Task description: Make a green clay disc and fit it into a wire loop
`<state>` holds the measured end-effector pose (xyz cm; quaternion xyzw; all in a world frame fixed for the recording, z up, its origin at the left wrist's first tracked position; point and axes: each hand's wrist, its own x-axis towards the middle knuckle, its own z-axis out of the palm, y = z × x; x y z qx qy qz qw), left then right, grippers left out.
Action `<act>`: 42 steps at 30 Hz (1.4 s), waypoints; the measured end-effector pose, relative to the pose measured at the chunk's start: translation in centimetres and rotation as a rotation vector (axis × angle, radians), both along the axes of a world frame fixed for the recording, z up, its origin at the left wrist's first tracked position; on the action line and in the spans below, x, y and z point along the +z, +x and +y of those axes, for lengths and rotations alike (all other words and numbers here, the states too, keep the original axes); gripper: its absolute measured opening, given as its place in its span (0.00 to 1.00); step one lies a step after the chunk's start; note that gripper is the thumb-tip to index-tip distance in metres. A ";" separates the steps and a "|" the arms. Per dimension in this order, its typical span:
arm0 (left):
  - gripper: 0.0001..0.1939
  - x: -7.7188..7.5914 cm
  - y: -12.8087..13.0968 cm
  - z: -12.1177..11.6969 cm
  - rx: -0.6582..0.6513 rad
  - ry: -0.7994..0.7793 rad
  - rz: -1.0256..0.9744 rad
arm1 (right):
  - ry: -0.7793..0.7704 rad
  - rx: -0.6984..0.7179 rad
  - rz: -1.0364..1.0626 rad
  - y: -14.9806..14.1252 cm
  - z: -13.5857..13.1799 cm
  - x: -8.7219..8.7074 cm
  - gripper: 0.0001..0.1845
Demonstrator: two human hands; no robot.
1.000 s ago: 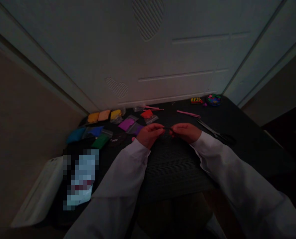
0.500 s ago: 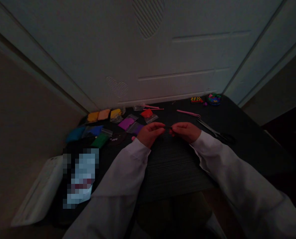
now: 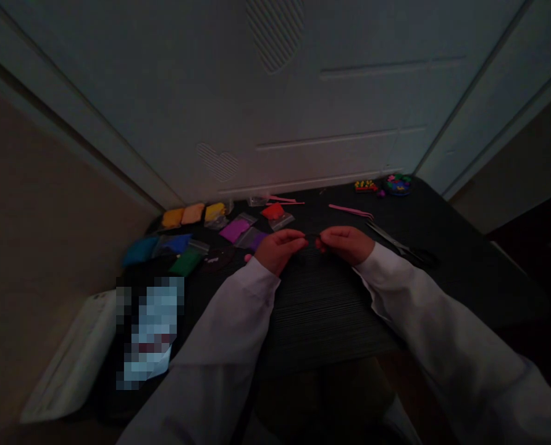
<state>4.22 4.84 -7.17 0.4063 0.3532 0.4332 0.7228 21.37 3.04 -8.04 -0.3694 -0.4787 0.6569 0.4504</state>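
Observation:
The room is dim. My left hand [image 3: 279, 249] and my right hand [image 3: 346, 243] meet over the middle of a dark table [image 3: 446, 272], fingertips almost touching. Both are closed in a pinch on a small dark piece [image 3: 313, 238] stretched between them; it is too dark to name. Both arms wear pale long sleeves. Small bags of coloured clay lie just left of my left hand: purple [image 3: 235, 230], red [image 3: 273, 212], green [image 3: 185, 262], blue [image 3: 176, 243].
Yellow and orange clay bags [image 3: 193, 214] lie at the back left. Scissors [image 3: 403, 248] and a pink tool [image 3: 351, 211] rest right of my right hand. Small colourful figures [image 3: 398, 184] stand at the back right. A white cabinet [image 3: 303, 111] rises behind the table. A white box [image 3: 71, 358] lies lower left.
My hands have barely shifted; they stay pinched together on the small dark piece over the same spot.

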 end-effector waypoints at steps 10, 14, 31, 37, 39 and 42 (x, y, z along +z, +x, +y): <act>0.11 0.0 0.0 0.0 -0.016 0.051 0.019 | -0.043 0.017 0.086 -0.1 -0.1 0.4 0.13; 0.11 -0.1 0.1 -0.1 -0.039 0.067 0.043 | 0.009 -0.012 -0.018 -0.1 0.1 -0.2 0.09; 0.10 -0.3 0.5 -0.4 -0.073 0.082 0.059 | 0.070 -0.001 -0.094 -0.3 0.1 0.0 0.11; 0.11 -0.6 0.4 -0.1 -0.009 0.063 0.022 | 0.049 -0.025 -0.129 -0.1 0.1 0.1 0.13; 0.11 -0.7 0.4 0.0 0.020 0.066 0.011 | 0.060 -0.040 -0.194 0.0 0.1 0.3 0.13; 0.12 -1.0 0.2 0.4 0.055 0.115 0.070 | 0.076 -0.076 -0.285 0.2 0.1 0.6 0.15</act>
